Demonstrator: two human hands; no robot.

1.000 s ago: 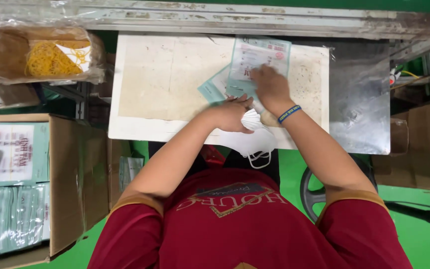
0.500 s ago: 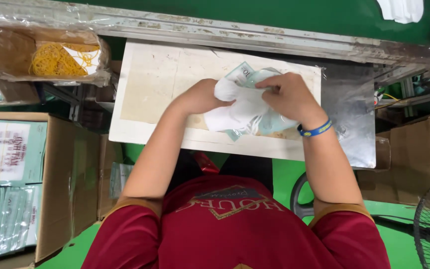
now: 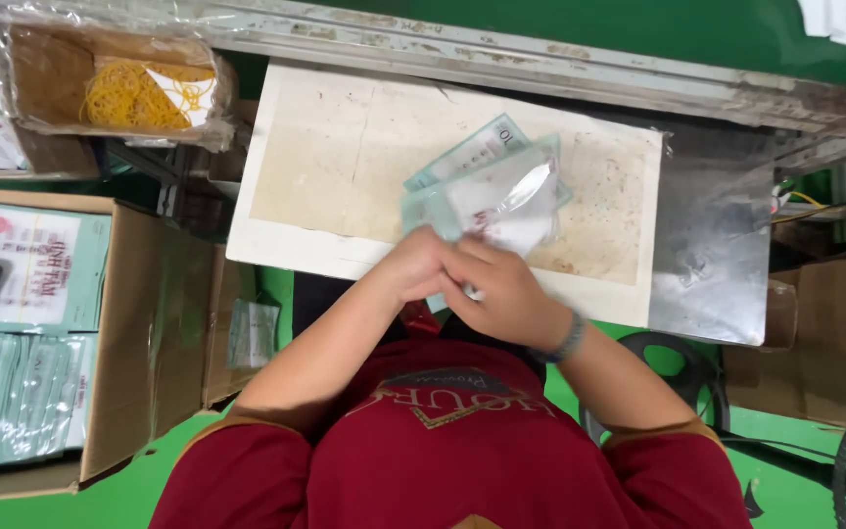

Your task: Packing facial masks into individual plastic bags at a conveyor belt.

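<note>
Both hands have drawn nearer the body, left hand (image 3: 421,263) and right hand (image 3: 501,292) each grasping the clear packet (image 3: 501,196).

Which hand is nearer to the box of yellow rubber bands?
Left. The left hand is nearer the box of yellow rubber bands at far left; the right hand lies farther right.

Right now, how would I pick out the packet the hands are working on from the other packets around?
Start at the pale stained work board in the middle of the bench. At its near edge the left hand and right hand meet on a clear plastic packet with white material inside. Unlike the flat green-printed packs stacked in the cardboard box at the left, it is crumpled, lifted and glossy.
</note>
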